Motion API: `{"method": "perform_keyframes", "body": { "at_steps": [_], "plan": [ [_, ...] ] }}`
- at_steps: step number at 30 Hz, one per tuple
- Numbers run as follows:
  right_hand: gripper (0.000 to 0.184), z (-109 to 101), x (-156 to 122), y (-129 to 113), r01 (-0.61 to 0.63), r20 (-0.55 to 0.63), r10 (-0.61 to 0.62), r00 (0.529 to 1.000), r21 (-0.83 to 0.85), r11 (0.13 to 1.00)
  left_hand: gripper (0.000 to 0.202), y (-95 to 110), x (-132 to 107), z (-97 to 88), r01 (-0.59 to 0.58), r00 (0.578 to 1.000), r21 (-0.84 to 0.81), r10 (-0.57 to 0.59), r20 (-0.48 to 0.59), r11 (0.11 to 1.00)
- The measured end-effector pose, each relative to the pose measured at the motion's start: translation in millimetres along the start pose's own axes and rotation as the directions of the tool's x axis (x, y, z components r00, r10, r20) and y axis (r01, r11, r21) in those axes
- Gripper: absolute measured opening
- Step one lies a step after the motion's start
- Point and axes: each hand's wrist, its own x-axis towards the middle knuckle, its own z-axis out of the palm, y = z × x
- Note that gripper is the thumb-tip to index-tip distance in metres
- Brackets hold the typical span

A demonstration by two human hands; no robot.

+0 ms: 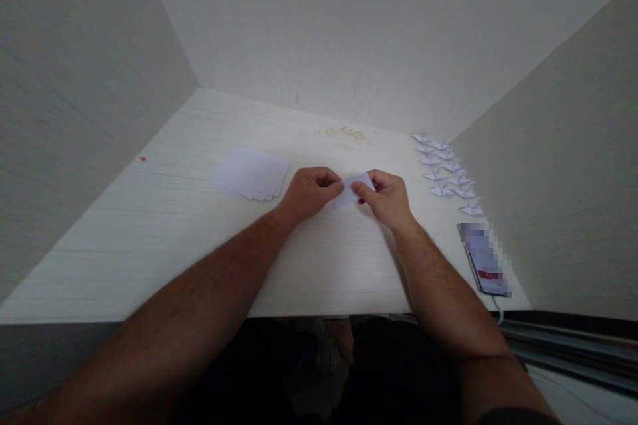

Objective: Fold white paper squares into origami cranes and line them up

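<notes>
Your left hand (313, 194) and right hand (389, 198) pinch the small white paper (345, 196) between thumb and curled fingers, right of the paper stack (253, 171) on the surface (323, 265). Farther right of that stack sit origami cranes (441, 191) and a smartphone (482, 260), pixelated past reading.

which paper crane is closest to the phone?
The front-most crane, at the near end of the column along the right wall. It lies just beyond the phone; every other crane sits farther back.

Left hand (308, 194), right hand (391, 198) and forearms (214, 275) are bare. Near right, a dark sleeve (518, 416) — dark clothing (399, 372) at the lap.
</notes>
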Motion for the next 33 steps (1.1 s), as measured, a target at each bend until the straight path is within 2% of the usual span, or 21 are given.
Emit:
{"method": "perform_keyframes", "body": {
  "at_steps": [4, 10, 16, 19, 24, 29, 33],
  "plan": [
    [0.022, 0.0, -2.2, 0.3, 0.019, 0.018, -0.018, 1.000, -0.020, 1.000, 0.015, 1.1, 0.5, -0.1, 0.051, 0.997, -0.024, -0.050, 0.057, 0.998],
    [0.022, 0.5, -3.0, 3.1, 0.013, 0.024, -0.013, 1.000, 0.029, 1.000, 0.016, 6.0, -0.1, -2.3, 0.105, 0.991, -0.064, -0.100, 0.083, 0.992],
    [0.019, -0.1, -3.2, 2.2, 0.015, 0.030, -0.015, 0.999, 0.004, 1.000, 0.017, 3.9, -0.2, -4.8, 0.106, 0.986, -0.021, -0.103, 0.132, 0.994],
    [0.018, 0.0, -3.9, 0.9, 0.027, 0.033, -0.027, 0.999, -0.009, 1.000, 0.016, 2.7, 0.5, -4.6, 0.118, 0.984, -0.049, -0.110, 0.137, 0.992],
    [0.017, -1.6, -5.5, 1.9, 0.117, 0.051, -0.114, 0.992, -0.056, 0.992, 0.015, 6.7, 0.8, -4.1, 0.160, 0.980, -0.104, -0.146, 0.131, 0.982],
    [0.013, -3.4, -4.9, 2.8, 0.238, 0.069, -0.230, 0.971, -0.138, 0.961, 0.015, 6.7, 1.4, -3.1, 0.190, 0.980, -0.107, -0.182, 0.077, 0.976],
    [0.013, -3.7, -4.3, 4.2, 0.321, 0.104, -0.310, 0.945, -0.116, 0.940, 0.013, 4.1, 1.8, -0.3, 0.224, 0.975, -0.189, -0.218, 0.053, 0.956]
  ]
}}
